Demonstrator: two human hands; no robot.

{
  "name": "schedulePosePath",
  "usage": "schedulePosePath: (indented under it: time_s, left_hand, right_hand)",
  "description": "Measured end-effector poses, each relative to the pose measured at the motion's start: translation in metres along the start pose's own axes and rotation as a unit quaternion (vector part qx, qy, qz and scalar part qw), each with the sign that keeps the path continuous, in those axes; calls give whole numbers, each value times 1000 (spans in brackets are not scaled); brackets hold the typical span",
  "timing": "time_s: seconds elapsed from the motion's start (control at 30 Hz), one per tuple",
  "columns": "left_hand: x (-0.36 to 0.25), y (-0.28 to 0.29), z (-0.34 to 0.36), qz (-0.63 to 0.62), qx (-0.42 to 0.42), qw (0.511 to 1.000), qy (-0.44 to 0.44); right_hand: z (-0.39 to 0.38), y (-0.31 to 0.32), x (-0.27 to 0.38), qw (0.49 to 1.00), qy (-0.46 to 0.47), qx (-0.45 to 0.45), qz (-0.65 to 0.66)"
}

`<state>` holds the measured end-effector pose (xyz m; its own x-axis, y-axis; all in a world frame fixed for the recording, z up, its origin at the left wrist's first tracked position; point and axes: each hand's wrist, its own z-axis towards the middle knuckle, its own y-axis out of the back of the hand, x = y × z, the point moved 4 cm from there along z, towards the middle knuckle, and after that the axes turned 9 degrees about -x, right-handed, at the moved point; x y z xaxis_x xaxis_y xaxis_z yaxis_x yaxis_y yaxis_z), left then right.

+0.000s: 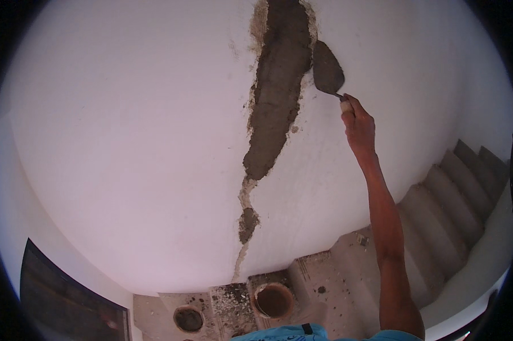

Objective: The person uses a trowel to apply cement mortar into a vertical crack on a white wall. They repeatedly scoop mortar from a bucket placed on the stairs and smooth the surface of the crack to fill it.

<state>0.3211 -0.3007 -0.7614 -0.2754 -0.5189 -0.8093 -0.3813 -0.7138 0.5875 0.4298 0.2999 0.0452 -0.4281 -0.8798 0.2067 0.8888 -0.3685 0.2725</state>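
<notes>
My right hand [358,124] is closed round the short handle of a trowel [328,68], raised on my outstretched bare arm. The trowel's dark grey blade is at the right edge of a long, ragged patch of grey mortar [276,102] that runs down the white wall [142,125]. Below the main patch, a thin broken crack with a smaller mortar fill [248,224] continues down to the steps. My left hand is out of the frame.
Concrete stairs [455,204] climb to the right. On the debris-spattered steps below stand a small round container with grey material [188,319] and a larger brown one [272,300]. A dark framed opening [69,290] is at the lower left.
</notes>
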Motion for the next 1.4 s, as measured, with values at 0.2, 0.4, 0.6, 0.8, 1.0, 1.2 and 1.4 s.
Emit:
schedulePosePath:
  time_s: [0.2,0.4,0.6,0.8,1.0,1.2,1.4]
  left_hand:
    - [13,7,3,29,3,999,-27]
    - [4,7,-9,9,-64,987,-150]
    - [9,5,-9,37,51,997,44]
    - [-9,8,-3,49,24,995,-84]
    - [3,4,-15,23,-16,995,-94]
    - [13,5,-22,41,8,998,-45]
    - [7,14,-20,41,14,998,-48]
  right_hand:
    - [-28,-38,-3,996,9,10,85]
    - [-122,-53,-8,989,15,87,121]
    - [-117,-50,27,988,-18,92,123]
    - [-130,-78,34,994,27,59,92]
    - [-209,-88,21,989,-3,101,105]
    - [-266,-82,3,977,-25,176,121]
    - [-183,-70,5,981,-42,51,182]
